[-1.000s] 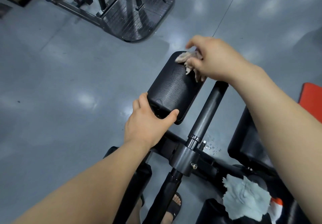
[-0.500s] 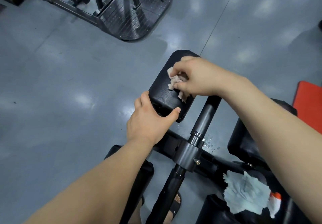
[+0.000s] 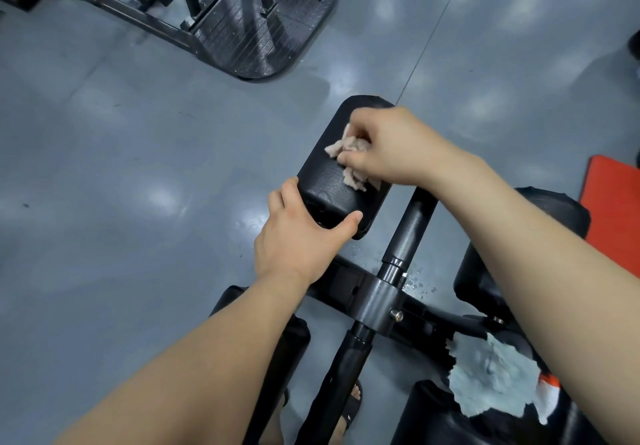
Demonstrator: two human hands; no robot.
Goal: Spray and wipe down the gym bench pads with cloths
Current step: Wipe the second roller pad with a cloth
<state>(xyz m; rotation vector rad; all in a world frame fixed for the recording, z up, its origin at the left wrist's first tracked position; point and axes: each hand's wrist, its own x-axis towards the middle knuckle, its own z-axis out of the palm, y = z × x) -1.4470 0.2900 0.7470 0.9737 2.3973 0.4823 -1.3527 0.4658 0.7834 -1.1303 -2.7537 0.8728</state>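
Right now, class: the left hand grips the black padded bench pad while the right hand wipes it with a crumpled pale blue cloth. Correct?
No. The head view shows the right hand wiping the black padded bench pad, gripped by the left hand, with a crumpled pinkish-beige cloth; the pale blue cloth lies apart.

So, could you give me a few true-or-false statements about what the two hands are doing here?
1. The right hand presses a pinkish cloth on the black pad. True.
2. The left hand holds a spray bottle. False: it grips the near edge of the black pad.
3. A pale blue cloth lies at lower right, in neither hand. True.
4. The floor is green carpet. False: it is smooth, grey and shiny.
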